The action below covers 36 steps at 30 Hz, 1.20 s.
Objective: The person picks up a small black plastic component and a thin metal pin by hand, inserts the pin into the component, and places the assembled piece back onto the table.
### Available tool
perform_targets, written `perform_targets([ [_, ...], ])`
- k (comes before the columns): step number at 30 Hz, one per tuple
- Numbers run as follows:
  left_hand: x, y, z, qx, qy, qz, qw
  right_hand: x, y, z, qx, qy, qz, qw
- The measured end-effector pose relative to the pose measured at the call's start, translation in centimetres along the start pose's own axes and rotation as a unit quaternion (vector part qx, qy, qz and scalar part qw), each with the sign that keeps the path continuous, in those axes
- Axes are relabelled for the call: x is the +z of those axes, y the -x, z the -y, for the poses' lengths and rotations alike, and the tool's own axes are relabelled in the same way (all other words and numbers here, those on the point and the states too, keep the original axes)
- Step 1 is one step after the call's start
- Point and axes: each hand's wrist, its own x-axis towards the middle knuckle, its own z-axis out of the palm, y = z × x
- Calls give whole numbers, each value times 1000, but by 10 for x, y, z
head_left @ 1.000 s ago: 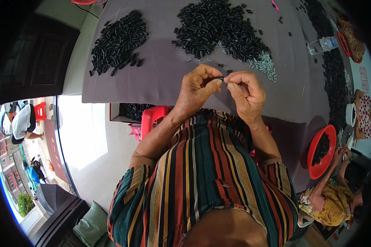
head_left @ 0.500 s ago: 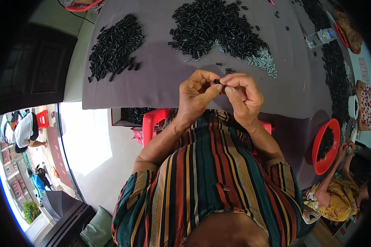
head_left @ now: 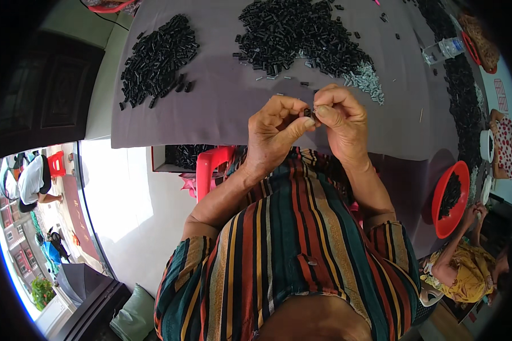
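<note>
A small black piece [head_left: 308, 112] is held over the near part of the bench [head_left: 222, 105], in front of the person's chest. It is gripped between the thumb and forefinger of the left hand [head_left: 270, 133], one end facing up toward the head; the other fingers of that hand curl in behind. The right hand [head_left: 347, 122] is just beside it on the right, thumb and forefinger drawn together in a pinch, tips close against the piece. Whether anything lies between those right fingertips is too small to make out, and so is whether they touch the piece itself. The remaining right fingers are bent and partly hidden behind the forefinger.

Just beyond the hands lies a large heap of black pieces [head_left: 296, 40], its far edge cut off by the top of the view. Small silvery parts [head_left: 365, 84] spill from its right side, and a few lie loose along its near edge. A smaller heap of black pieces [head_left: 160, 62] sits well apart to the left. On the right side of the bench lies a clear plastic bottle [head_left: 444, 51], and nearer the person stands a red basin [head_left: 462, 177] with dark pieces inside. A co-worker's hands [head_left: 479, 210] are close by it; what they hold is unclear. Below the bench's near edge, a red stool [head_left: 206, 170] is partly covered by the left forearm.
</note>
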Motion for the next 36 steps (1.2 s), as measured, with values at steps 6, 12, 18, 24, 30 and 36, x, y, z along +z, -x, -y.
perform_targets([
  [6, 0, 1, 0, -18, 12, -12, 1000, -1, 0, 1, 27, 31, 1, 999],
  [12, -1, 5, 1, -8, -13, -12, 1000, -8, 6, 10, -51, 234, 37, 970],
  [18, 0, 11, 2, -78, 8, -19, 997, -6, 26, 16, -203, 468, 35, 860],
  [24, 1, 13, 3, -123, -7, 96, 988, -30, -20, 1, -15, 504, 11, 863],
  [30, 3, 16, 2, -120, -2, 91, 989, -45, -43, -47, -114, 688, 94, 711],
  [36, -3, 8, -7, -106, 23, 41, 993, -41, -42, -43, -116, 650, 76, 748],
])
